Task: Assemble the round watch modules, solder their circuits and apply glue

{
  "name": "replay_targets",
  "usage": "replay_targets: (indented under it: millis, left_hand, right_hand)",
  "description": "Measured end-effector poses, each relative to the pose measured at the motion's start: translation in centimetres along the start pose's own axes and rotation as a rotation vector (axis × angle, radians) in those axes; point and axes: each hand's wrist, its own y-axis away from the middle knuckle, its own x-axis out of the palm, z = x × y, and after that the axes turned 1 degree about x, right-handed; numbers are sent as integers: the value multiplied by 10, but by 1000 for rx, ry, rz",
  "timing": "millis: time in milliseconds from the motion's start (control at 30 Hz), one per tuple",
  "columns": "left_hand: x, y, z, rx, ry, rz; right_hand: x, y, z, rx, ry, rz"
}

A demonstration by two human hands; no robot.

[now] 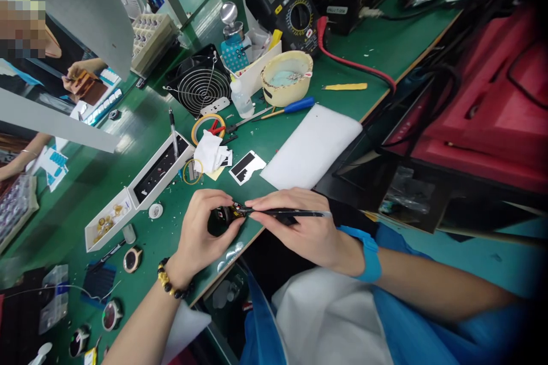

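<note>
The green workbench [240, 142] offers firm support; its front edge lies beneath the hands. The white foam sheet [312, 145] lies just beyond the right hand [299, 234], flat and untouched. The right hand pinches a slender dark tool [302, 213] between thumb and fingers. The left hand [197, 234] curls around a small round assembly [223, 215], gripping it between thumb and fingertips. The assembly is between the two hands, near the bench edge, with the tool's tip at its right side. Whether the tip's prongs are pressed together cannot be told, nor whether the assembly touches the bench.

Assessment: good work here calls for a still left hand, holding by the rim, clear of exposed parts. The tool is best guided by light finger movement, at a low angle. Excess force could slip the tip or mark fine parts; bracing both wrists on the bench reduces that risk.
</note>
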Motion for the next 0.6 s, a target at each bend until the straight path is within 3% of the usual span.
replay_targets:
  millis: [300, 467, 600]
  left_hand:
    - [0, 0, -1, -1, 1, 3]
    - [0, 0, 0, 2, 11, 0]
    - [0, 0, 0, 3, 17, 11]
  right_hand:
    - [1, 3, -3, -38, -92, 40]
    - [-2, 9, -14, -152, -131, 128]
    - [-3, 11, -22, -281, -90, 124]
